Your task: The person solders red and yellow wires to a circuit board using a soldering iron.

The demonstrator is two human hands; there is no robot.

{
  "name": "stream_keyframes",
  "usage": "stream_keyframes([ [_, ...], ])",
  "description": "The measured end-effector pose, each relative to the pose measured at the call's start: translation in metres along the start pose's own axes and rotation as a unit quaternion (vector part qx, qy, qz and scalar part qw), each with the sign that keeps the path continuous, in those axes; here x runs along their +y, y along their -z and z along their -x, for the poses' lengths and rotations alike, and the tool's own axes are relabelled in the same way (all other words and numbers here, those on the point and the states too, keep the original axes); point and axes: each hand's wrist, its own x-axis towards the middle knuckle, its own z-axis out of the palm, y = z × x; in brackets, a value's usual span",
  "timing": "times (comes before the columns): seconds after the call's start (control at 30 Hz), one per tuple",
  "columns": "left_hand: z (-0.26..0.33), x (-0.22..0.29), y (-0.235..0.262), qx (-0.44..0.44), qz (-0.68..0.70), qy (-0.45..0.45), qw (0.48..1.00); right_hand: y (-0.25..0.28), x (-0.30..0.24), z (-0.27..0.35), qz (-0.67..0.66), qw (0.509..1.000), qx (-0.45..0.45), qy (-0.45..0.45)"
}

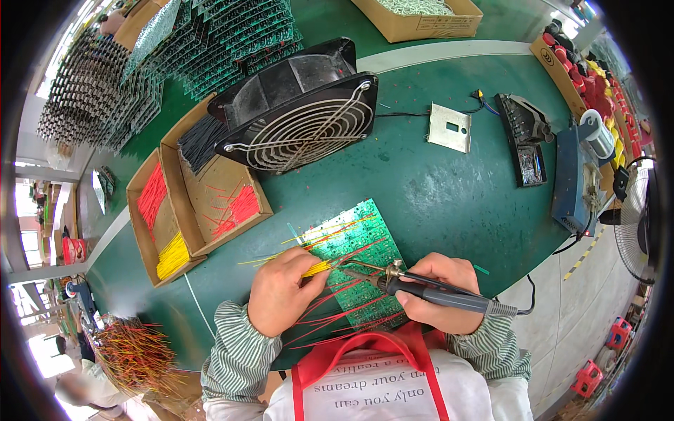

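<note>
The work in hand looks like soldering wire leads onto a green circuit board (354, 263) that lies flat on the green table (449, 196), close in front of the person. The right hand (439, 291) is closed in a full grip round the grey handle of a soldering iron (421, 289), which lies nearly level and points left, its metal tip down at the near middle of the board. The left hand (281, 291) is curled, thumb and fingers pinched on a small bunch of yellow wires (317, 268) whose ends reach right towards the iron's tip (whether wire and tip actually touch is too fine to tell). Red wires (337, 309) already fan out from the near edge of the board towards the person, and a few yellow ones stick out on its left side, so I judge the job partly done.

The board sits between the two hands and slightly beyond them, the left hand resting over its near left corner, the right just off its right edge. The next move, as I read it, calls for a steady wire end held exactly on its pad while the tip meets both, without brushing the neighbouring red leads.

To the far left stand open cardboard boxes (210, 210) holding red, yellow and black wires; a black fan (302, 112) leans beyond the board, and stacks of green boards (217, 42) fill the far left corner.
</note>
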Motion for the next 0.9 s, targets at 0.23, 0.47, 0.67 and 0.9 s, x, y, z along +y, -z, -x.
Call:
stream_keyframes([
  [0.23, -0.002, -0.003, -0.001, 0.002, 0.004, -0.007, 1.0, 0.006, -0.003, -0.001, 0.008, 1.0, 0.002, 0.004],
  [0.47, -0.008, -0.003, 0.011, -0.015, -0.002, -0.028, 0.999, 0.018, -0.006, 0.009, 0.038, 0.999, 0.035, -0.012],
  [0.67, 0.001, 0.004, 0.054, 0.194, -0.197, 0.122, 0.953, 0.023, -0.006, 0.015, 0.061, 0.997, 0.037, 0.004],
  [0.9, -0.01, 0.017, -0.003, -0.025, -0.035, -0.023, 0.999, 0.025, -0.006, 0.017, 0.047, 0.998, 0.041, -0.02],
])
